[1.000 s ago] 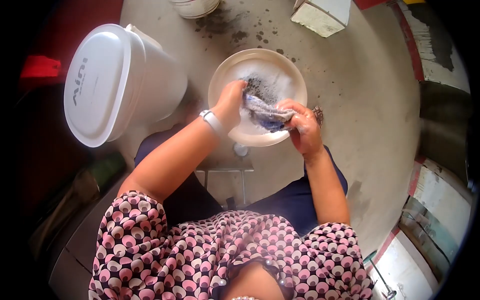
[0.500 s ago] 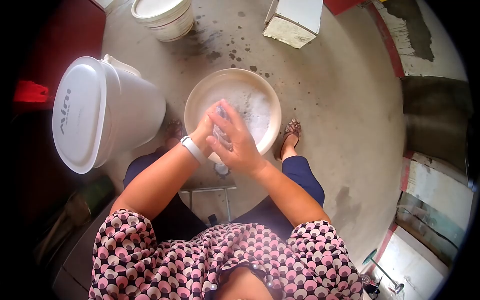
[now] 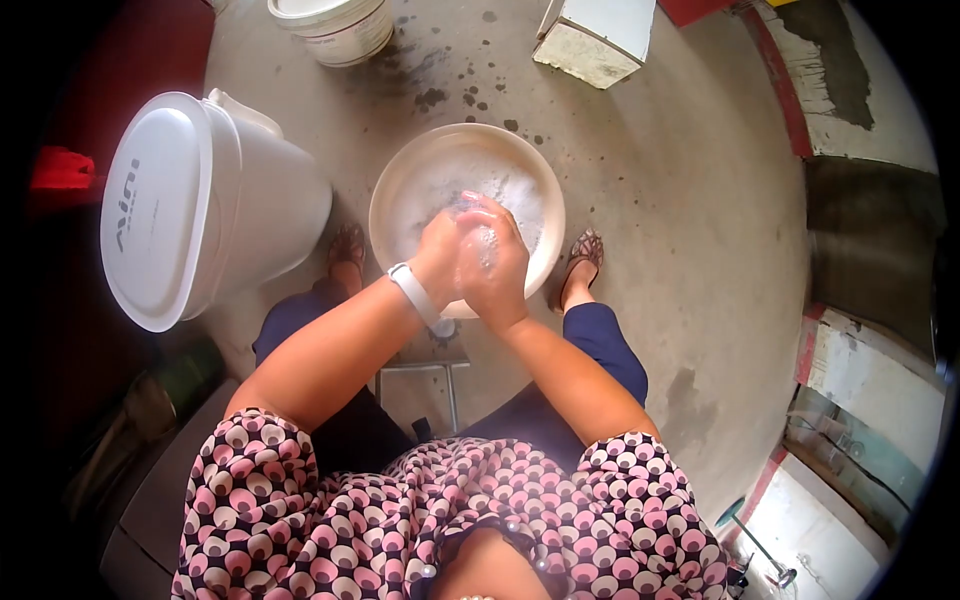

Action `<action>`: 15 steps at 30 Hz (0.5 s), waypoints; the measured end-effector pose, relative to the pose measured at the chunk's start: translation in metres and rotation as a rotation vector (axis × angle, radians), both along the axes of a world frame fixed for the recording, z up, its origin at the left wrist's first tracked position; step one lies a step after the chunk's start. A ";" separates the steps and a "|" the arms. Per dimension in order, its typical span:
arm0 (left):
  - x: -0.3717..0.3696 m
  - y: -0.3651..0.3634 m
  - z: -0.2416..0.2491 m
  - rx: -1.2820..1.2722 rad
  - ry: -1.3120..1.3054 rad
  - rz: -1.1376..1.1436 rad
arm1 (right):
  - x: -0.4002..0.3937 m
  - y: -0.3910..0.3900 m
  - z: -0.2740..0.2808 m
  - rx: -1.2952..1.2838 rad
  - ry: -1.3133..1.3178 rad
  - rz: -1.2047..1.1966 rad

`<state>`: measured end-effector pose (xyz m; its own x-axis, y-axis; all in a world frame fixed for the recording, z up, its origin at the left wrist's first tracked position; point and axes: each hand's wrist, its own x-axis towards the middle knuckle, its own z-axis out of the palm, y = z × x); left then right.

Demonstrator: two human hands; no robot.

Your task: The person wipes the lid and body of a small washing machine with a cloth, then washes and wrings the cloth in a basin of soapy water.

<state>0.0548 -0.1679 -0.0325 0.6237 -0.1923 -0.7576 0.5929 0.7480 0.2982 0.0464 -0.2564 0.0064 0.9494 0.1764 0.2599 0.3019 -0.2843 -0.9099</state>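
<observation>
My left hand [image 3: 437, 246], with a white band [image 3: 412, 292] at the wrist, and my right hand [image 3: 498, 272] are pressed together over a cream basin [image 3: 388, 190]. Both are closed around a small greyish, sudsy bundle, mostly hidden between the palms; I cannot tell what it is. Foam clings to the back of my right hand. White suds [image 3: 515, 190] float on the cloudy water, thickest toward the basin's far right side.
A large white lidded bucket [image 3: 265, 190] stands left of the basin, and another tub [image 3: 345, 35] farther back. Beyond lies a white box [image 3: 590, 45]. My feet flank the basin, with a metal frame [image 3: 425, 366] between my legs. Wet spots mark the floor [image 3: 680, 250].
My hands have closed together and shifted slightly right and farther out over the basin. The greyish bundle that showed between the spread palms is now mostly covered.
</observation>
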 end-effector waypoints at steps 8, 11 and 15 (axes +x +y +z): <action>-0.003 -0.009 0.024 -0.090 0.009 0.163 | 0.007 -0.002 0.006 0.179 0.350 -0.101; -0.003 -0.011 0.031 -0.024 -0.002 0.130 | 0.012 -0.002 0.001 0.217 0.235 -0.098; -0.005 -0.018 0.026 -0.031 0.050 0.200 | 0.014 -0.003 0.001 0.479 0.465 -0.208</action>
<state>0.0498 -0.1855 -0.0067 0.6138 -0.0924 -0.7841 0.4451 0.8608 0.2469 0.0606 -0.2593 0.0071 0.9827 -0.0533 -0.1774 -0.1660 0.1708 -0.9712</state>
